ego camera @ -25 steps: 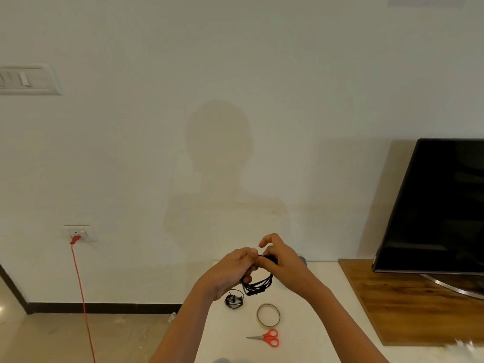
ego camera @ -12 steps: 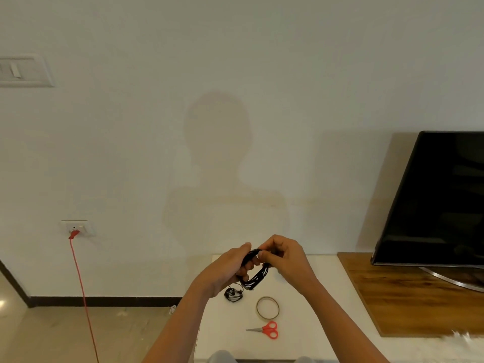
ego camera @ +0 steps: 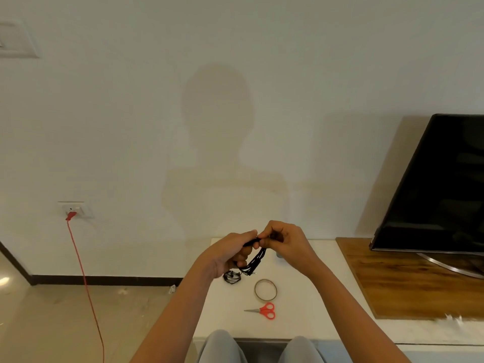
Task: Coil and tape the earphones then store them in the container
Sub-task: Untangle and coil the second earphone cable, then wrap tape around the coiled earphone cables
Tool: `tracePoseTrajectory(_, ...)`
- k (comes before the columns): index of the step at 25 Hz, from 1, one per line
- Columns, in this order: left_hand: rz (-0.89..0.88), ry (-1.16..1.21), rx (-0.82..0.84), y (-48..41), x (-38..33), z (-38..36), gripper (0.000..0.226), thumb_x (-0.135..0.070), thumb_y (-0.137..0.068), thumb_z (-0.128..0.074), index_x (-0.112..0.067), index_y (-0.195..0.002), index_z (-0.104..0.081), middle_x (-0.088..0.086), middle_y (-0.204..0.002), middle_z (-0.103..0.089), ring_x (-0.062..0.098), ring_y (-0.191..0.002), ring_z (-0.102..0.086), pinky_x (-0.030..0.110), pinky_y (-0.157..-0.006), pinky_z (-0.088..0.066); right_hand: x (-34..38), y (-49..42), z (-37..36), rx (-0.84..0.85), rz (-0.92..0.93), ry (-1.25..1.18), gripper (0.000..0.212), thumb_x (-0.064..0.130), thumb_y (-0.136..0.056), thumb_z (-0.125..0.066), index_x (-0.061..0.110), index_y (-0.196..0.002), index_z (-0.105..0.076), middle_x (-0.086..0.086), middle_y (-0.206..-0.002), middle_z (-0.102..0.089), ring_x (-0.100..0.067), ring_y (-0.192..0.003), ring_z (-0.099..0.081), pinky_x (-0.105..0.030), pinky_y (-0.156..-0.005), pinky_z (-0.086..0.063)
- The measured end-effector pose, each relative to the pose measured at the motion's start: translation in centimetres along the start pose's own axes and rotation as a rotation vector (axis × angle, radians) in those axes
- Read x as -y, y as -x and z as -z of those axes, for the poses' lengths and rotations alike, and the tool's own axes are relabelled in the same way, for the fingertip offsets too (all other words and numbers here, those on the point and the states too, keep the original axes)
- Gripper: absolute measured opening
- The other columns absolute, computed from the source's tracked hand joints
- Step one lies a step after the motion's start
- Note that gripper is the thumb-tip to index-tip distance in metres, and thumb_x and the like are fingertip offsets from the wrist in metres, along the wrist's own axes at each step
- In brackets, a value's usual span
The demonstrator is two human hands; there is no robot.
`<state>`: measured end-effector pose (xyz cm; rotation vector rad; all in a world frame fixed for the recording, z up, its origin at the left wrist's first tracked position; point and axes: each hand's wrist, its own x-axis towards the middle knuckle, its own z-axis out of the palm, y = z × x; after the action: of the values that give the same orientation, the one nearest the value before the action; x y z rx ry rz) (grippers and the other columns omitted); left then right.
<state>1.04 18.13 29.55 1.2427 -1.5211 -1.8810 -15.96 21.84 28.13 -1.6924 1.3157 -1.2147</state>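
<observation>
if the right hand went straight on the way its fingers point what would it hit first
The right hand points left at the left hand. It pinches the earphones between the two, so the left hand's fingertips would probably come first, almost at once.

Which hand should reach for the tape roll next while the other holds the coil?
Probably the right hand: the tape roll lies to the right of the coil, clear of the left arm, while the left hand grips the coiled earphones and could likely hold them alone.
</observation>
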Motion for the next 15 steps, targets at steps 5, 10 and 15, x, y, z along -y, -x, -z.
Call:
tracePoseTrajectory(5,0.035,0.124,0.091,-1.8,1.2,0.6,0.039,-0.038,-0.099,-0.041,-0.017,-0.068,-0.053,-0.01,-0.047,-0.026,0.007,-0.039,-0.019,0.019,-0.044,-0.029,-2.3,-1.2,0.0,0.015,-0.001,-0.135,0.009,-0.007,-0.083,-0.064,0.002,-0.084,-0.067,-0.017,-0.08,-0.07,-0.022,-0.077,-0.068,-0.024,-0.068,-0.055)
tracePoseTrajectory(10,0.031,0.279,-0.154,-5.4,4.8,-0.1,0.034,-0.028,-0.097,-0.045,-0.017,-0.065,-0.05,-0.01,-0.047,-0.028,0.006,-0.039,-0.022,0.018,-0.039,-0.025,-7.8,-2.4,-1.6,0.029,-0.205,-0.409,0.011,0.004,-0.087,-0.065,0.003,-0.098,-0.067,-0.015,-0.092,-0.072,-0.024,-0.088,-0.07,-0.029,-0.076,-0.056)
tracePoseTrajectory(15,0.171,0.252,-0.359,-10.1,7.8,1.2,0.022,-0.02,-0.091,-0.042,-0.013,-0.072,-0.051,-0.01,-0.044,-0.031,0.007,-0.037,-0.022,0.02,-0.039,-0.024,-18.1,-2.3,-3.7,-0.083,-0.653,0.031,0.019,0.025,-0.086,-0.067,0.01,-0.097,-0.068,-0.007,-0.097,-0.071,-0.019,-0.087,-0.065,-0.024,-0.074,-0.052)
